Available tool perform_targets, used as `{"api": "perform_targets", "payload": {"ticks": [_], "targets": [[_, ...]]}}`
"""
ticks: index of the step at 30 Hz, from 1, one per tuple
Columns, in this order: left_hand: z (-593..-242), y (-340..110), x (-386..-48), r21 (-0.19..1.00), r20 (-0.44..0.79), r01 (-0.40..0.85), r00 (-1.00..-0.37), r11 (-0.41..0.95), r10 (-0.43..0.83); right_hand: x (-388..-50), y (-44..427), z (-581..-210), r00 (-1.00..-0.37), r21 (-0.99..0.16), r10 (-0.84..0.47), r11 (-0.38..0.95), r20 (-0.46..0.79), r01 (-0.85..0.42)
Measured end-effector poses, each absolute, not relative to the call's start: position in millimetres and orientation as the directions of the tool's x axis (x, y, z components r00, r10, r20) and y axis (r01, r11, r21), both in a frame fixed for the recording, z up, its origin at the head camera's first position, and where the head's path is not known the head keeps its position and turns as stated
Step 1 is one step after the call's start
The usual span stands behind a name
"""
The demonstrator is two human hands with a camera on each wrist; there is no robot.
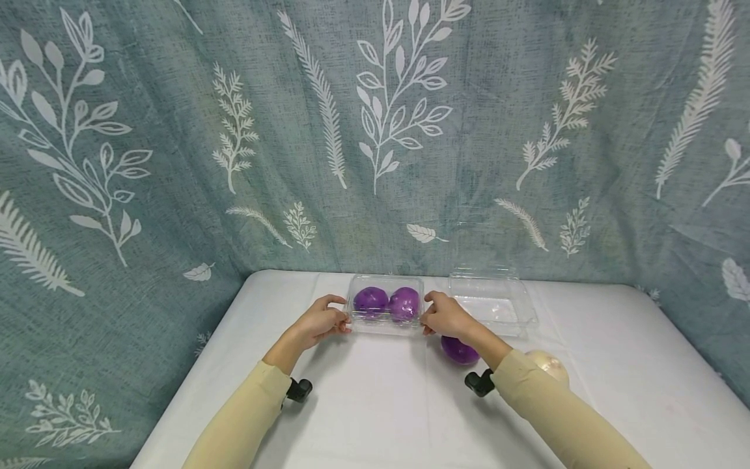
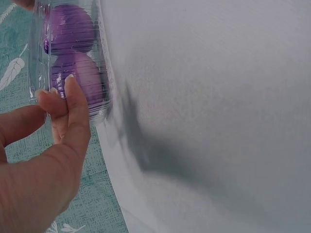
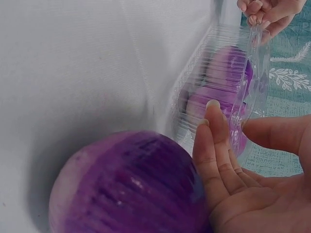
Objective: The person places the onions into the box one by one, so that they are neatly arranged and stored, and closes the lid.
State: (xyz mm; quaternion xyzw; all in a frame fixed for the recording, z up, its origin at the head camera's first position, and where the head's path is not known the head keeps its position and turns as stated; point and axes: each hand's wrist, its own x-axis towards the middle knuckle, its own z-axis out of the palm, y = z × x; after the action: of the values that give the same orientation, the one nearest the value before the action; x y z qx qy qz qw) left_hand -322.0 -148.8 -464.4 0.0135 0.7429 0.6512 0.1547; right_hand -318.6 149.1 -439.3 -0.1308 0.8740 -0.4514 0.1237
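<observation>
A clear plastic clamshell box (image 1: 381,329) stands near the table's far edge with its lid down. Inside it, side by side, are two glossy round purple things, one on the left (image 1: 371,301) and one on the right (image 1: 404,303). My left hand (image 1: 319,320) pinches the box's left end at the rim between thumb and fingers. At the opposite end, my right hand (image 1: 448,317) holds the rim, thumb on one side and fingers on the other. A loose purple-and-white ball-shaped thing (image 3: 129,187) lies just below the right hand.
A second clear clamshell box (image 1: 489,307) stands to the right with its lid up, partly behind the right hand. A round cream-coloured thing (image 1: 549,366) sits beside the right sleeve, partly hidden by it. A patterned green curtain (image 1: 375,221) hangs behind the white table (image 1: 375,404).
</observation>
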Motion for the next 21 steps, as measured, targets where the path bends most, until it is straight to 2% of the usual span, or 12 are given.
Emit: {"api": "perform_targets", "payload": {"ticks": [21], "targets": [[-465.0,-149.6,-321.7,0.972,-0.208,-0.178,-0.953,0.151,0.219,-318.5,147.8,-438.8,-0.935,-0.813,-0.338,0.572,-0.108,-0.113]]}}
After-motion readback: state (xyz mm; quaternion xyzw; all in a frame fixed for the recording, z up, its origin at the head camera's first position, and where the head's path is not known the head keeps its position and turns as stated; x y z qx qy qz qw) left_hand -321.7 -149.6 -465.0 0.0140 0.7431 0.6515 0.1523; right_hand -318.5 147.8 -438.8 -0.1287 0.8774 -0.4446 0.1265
